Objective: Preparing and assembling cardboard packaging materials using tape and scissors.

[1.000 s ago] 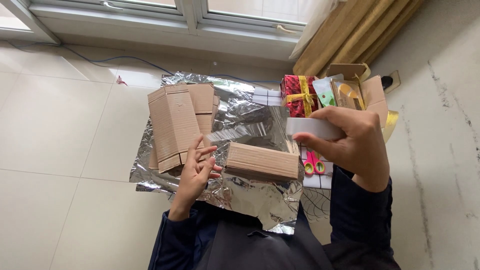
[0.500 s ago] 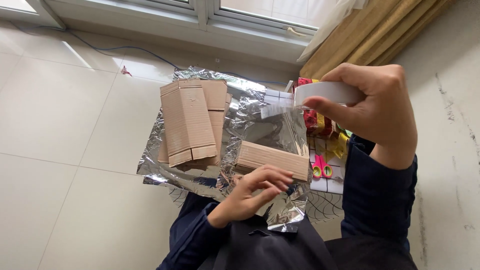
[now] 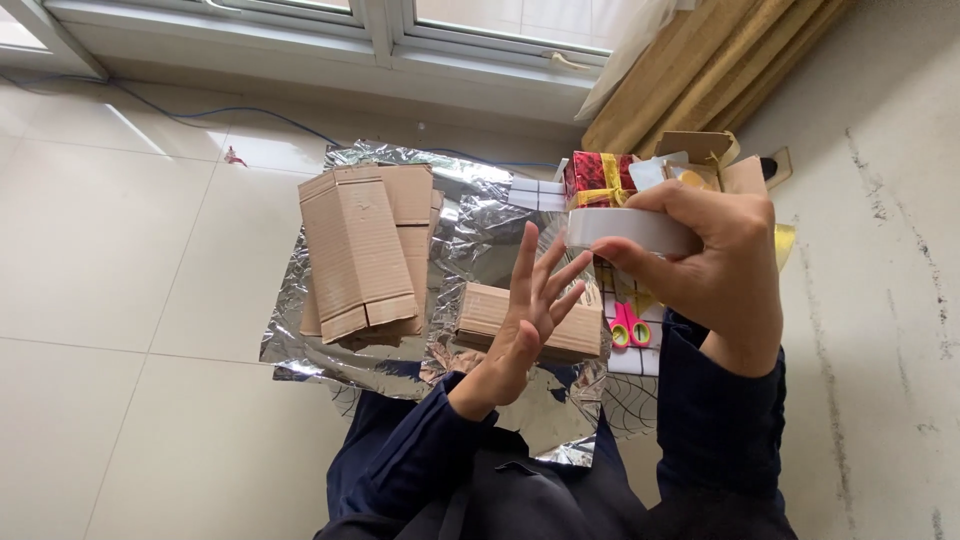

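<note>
Two hands are working over a crinkled sheet of silver foil (image 3: 480, 230) that's lying on the tiled floor (image 3: 120, 240). The right hand (image 3: 715, 260) is gripping a white roll of tape (image 3: 625, 228), fingers wrapping over the top and thumb pressing underneath, holding it up at about 2 o'clock from the left hand (image 3: 530, 310). The left hand is hanging open just beside the roll, fingers (image 3: 548, 268) spreading wide, holding nothing; can't tell if they're touching the tape. Under it a small cardboard box (image 3: 490, 315) is sitting on the foil, with flattened cardboard (image 3: 365, 250) at 9 o'clock from it. Pink scissors (image 3: 630, 328) are lying at 3 o'clock from the box, and a red gift box (image 3: 600, 175) is sitting at 12 o'clock from the tape.
</note>
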